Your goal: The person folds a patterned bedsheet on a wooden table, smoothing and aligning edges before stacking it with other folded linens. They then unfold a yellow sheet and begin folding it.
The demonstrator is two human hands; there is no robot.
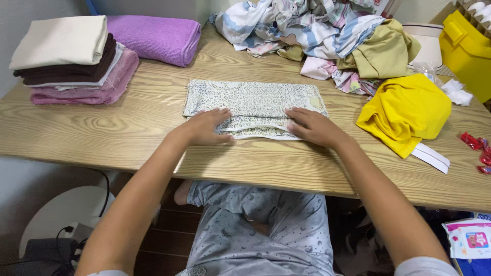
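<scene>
**Two flat palms on a half-folded cloth**

Both my hands lie open, gripping nothing: my left hand [207,126] and right hand [314,128] press the near edge of the pale, leaf-patterned cotton cloth [254,105], folded into a rectangle at the middle of the wooden table [102,133]. Far left, a stack of folded towels [76,61] is done; beyond, a rumpled heap of unfolded laundry [317,25] waits.

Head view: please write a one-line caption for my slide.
Both hands, left hand and right hand, press flat on a folded patterned cloth on a wooden table.
</scene>
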